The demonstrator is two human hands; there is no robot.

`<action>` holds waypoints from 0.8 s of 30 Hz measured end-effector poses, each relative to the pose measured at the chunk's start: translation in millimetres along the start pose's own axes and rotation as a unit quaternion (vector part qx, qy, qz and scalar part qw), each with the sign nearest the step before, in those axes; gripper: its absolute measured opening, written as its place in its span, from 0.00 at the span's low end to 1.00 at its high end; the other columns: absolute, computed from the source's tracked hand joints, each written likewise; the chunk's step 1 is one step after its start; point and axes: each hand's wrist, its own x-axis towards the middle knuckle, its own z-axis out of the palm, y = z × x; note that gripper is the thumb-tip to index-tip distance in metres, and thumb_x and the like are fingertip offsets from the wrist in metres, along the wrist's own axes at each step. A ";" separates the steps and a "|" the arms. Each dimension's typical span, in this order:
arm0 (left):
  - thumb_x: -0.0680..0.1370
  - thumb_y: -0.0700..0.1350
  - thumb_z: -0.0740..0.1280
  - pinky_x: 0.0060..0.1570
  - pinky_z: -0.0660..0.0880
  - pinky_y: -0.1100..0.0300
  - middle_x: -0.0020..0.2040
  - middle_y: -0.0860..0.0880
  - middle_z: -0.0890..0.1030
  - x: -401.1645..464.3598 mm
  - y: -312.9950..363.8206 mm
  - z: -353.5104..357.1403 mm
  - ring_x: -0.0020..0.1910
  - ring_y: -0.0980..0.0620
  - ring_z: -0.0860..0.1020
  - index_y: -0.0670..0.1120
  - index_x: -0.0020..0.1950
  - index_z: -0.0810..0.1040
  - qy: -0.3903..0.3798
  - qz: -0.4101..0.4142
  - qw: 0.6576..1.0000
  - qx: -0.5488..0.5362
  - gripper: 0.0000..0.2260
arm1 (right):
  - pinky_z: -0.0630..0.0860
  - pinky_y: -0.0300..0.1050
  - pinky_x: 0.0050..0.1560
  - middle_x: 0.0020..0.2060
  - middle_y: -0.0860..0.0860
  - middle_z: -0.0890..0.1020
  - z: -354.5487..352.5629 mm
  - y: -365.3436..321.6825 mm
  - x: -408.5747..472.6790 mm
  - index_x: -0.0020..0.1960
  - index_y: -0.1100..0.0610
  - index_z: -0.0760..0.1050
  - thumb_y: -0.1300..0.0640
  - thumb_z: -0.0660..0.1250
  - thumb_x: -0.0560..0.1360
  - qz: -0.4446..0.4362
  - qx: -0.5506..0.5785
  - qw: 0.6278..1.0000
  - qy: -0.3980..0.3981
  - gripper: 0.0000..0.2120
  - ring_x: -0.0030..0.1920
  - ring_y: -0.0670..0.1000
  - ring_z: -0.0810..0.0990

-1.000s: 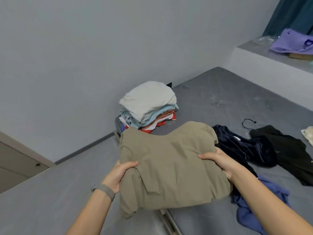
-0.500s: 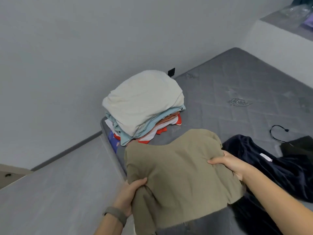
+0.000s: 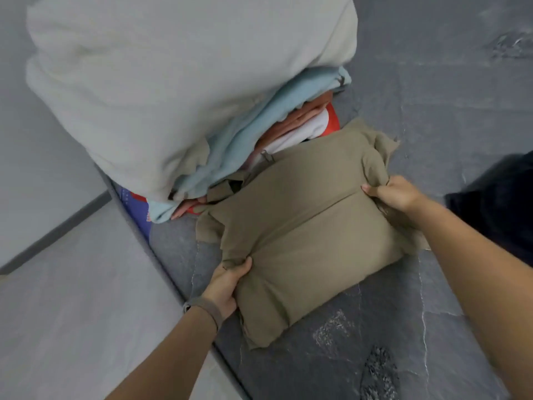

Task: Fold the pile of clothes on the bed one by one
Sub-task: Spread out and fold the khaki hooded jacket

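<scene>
A folded olive-khaki garment [image 3: 305, 238] lies on the grey mattress [image 3: 432, 125], its far edge against the stack of folded clothes [image 3: 173, 90]. My left hand [image 3: 227, 284] grips the garment's near-left edge, thumb on top. At the far-right edge my right hand [image 3: 395, 194] pinches the bunched fabric. The stack has a pale cream piece on top, then light blue, pink, white and red layers below.
A dark navy garment [image 3: 499, 203] lies unfolded at the right edge of the view. The mattress edge [image 3: 161, 272] runs diagonally on the left, with light grey floor [image 3: 72, 313] and a wall beyond it.
I leaned in close and brought the khaki garment forward and down onto the mattress, right beside the stack. Both hands kept their hold on its edges.
</scene>
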 end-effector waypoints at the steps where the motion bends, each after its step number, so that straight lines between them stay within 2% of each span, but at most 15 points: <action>1: 0.77 0.39 0.67 0.52 0.76 0.52 0.59 0.45 0.81 2.0 -2.1 -0.5 0.59 0.45 0.78 0.44 0.64 0.76 -0.002 -0.002 1.000 0.006 0.15 | 0.71 0.49 0.57 0.53 0.58 0.78 -5.3 2.8 0.6 0.57 0.67 0.75 0.48 0.69 0.75 0.010 0.013 1.000 -0.012 0.23 0.52 0.58 0.75; 3: 0.77 0.40 0.68 0.52 0.75 0.52 0.59 0.45 0.81 1.8 -2.4 -5.0 0.58 0.45 0.78 0.43 0.64 0.76 0.011 0.002 1.000 0.014 0.16 | 0.70 0.48 0.58 0.55 0.57 0.77 -8.0 -1.8 -1.7 0.62 0.66 0.73 0.48 0.70 0.74 0.006 0.010 0.999 -0.039 0.25 0.55 0.58 0.75; 5: 0.75 0.41 0.70 0.53 0.75 0.52 0.58 0.44 0.81 -2.9 -2.9 4.1 0.57 0.44 0.78 0.43 0.64 0.76 0.050 0.008 0.998 0.027 0.17 | 0.71 0.47 0.59 0.59 0.59 0.78 -8.4 -4.4 -10.3 0.63 0.65 0.74 0.48 0.71 0.74 -0.018 -0.004 0.999 -0.027 0.26 0.59 0.59 0.76; 7: 0.74 0.41 0.72 0.56 0.74 0.51 0.56 0.44 0.81 -10.3 -6.0 16.5 0.55 0.44 0.78 0.41 0.63 0.76 0.109 0.037 0.991 0.069 0.18 | 0.71 0.48 0.59 0.58 0.60 0.78 -2.5 0.1 -22.1 0.61 0.64 0.73 0.48 0.72 0.73 -0.062 -0.033 0.997 0.037 0.25 0.60 0.60 0.75; 8: 0.73 0.42 0.74 0.58 0.74 0.50 0.55 0.43 0.80 -16.3 -8.4 21.8 0.55 0.44 0.78 0.41 0.63 0.76 0.147 0.076 0.978 0.127 0.20 | 0.69 0.48 0.59 0.58 0.61 0.77 -0.8 5.1 -29.0 0.61 0.64 0.72 0.47 0.73 0.72 -0.096 -0.048 0.991 0.085 0.26 0.60 0.61 0.74; 9: 0.71 0.44 0.75 0.60 0.73 0.49 0.55 0.43 0.80 -23.5 -11.3 27.6 0.55 0.43 0.77 0.41 0.64 0.75 0.185 0.127 0.953 0.202 0.22 | 0.66 0.47 0.60 0.58 0.61 0.75 -1.6 12.4 -37.5 0.62 0.63 0.71 0.47 0.74 0.71 -0.138 -0.065 0.980 0.130 0.28 0.61 0.62 0.72; 11: 0.69 0.42 0.76 0.63 0.71 0.47 0.61 0.39 0.77 -40.3 -17.2 38.5 0.61 0.39 0.74 0.41 0.67 0.71 0.242 0.232 0.879 0.339 0.28 | 0.62 0.46 0.62 0.58 0.58 0.73 -10.8 34.2 -56.0 0.63 0.60 0.71 0.46 0.73 0.70 -0.217 -0.098 0.947 0.214 0.28 0.61 0.60 0.70; 14: 0.65 0.34 0.76 0.70 0.59 0.45 0.72 0.33 0.63 -67.6 -30.8 54.6 0.71 0.35 0.61 0.36 0.74 0.61 0.285 0.314 0.791 0.441 0.41 | 0.62 0.52 0.65 0.61 0.53 0.72 -42.9 78.7 -90.0 0.65 0.55 0.71 0.48 0.72 0.69 -0.234 -0.153 0.893 0.352 0.27 0.63 0.58 0.68; 16: 0.64 0.32 0.76 0.70 0.58 0.47 0.71 0.33 0.64 -79.7 -44.4 63.2 0.69 0.37 0.61 0.36 0.72 0.65 0.257 0.396 0.738 0.483 0.39 | 0.59 0.59 0.67 0.66 0.54 0.69 -70.5 115.5 -107.2 0.69 0.52 0.68 0.47 0.74 0.66 -0.170 -0.185 0.873 0.419 0.33 0.67 0.59 0.65; 17: 0.65 0.32 0.74 0.69 0.58 0.50 0.69 0.34 0.66 -85.5 -53.7 69.0 0.68 0.40 0.63 0.37 0.70 0.69 0.220 0.436 0.718 0.496 0.34 | 0.56 0.62 0.67 0.69 0.55 0.65 -83.9 137.2 -114.0 0.71 0.50 0.64 0.44 0.76 0.64 -0.112 -0.190 0.880 0.420 0.40 0.69 0.60 0.62; 19: 0.67 0.34 0.68 0.68 0.58 0.63 0.65 0.38 0.70 -94.8 -72.8 83.2 0.64 0.45 0.67 0.40 0.66 0.74 0.127 0.479 0.688 0.530 0.26 | 0.54 0.65 0.68 0.73 0.55 0.59 -106.0 177.4 -127.5 0.75 0.47 0.55 0.36 0.75 0.62 -0.003 -0.208 0.909 0.360 0.48 0.73 0.58 0.57; 20: 0.67 0.34 0.67 0.67 0.56 0.70 0.63 0.39 0.71 -96.9 -83.8 91.0 0.62 0.47 0.68 0.41 0.65 0.76 0.085 0.480 0.680 0.547 0.25 | 0.54 0.65 0.68 0.73 0.55 0.60 -113.0 194.3 -132.7 0.75 0.47 0.54 0.34 0.72 0.64 0.029 -0.235 0.917 0.322 0.47 0.73 0.57 0.57; 22: 0.68 0.30 0.67 0.64 0.56 0.75 0.61 0.41 0.72 -103.4 -107.8 108.9 0.61 0.49 0.70 0.42 0.63 0.76 0.021 0.453 0.686 0.569 0.24 | 0.59 0.64 0.67 0.68 0.53 0.68 -117.5 216.0 -143.2 0.73 0.49 0.61 0.38 0.67 0.72 0.030 -0.302 0.912 0.277 0.34 0.70 0.55 0.63; 24: 0.68 0.26 0.67 0.64 0.62 0.69 0.60 0.45 0.73 -108.1 -132.6 124.3 0.59 0.46 0.74 0.46 0.61 0.76 -0.030 0.415 0.706 0.573 0.25 | 0.65 0.60 0.63 0.61 0.53 0.74 -115.6 221.3 -151.7 0.67 0.52 0.67 0.46 0.65 0.76 -0.002 -0.313 0.909 0.274 0.22 0.65 0.56 0.67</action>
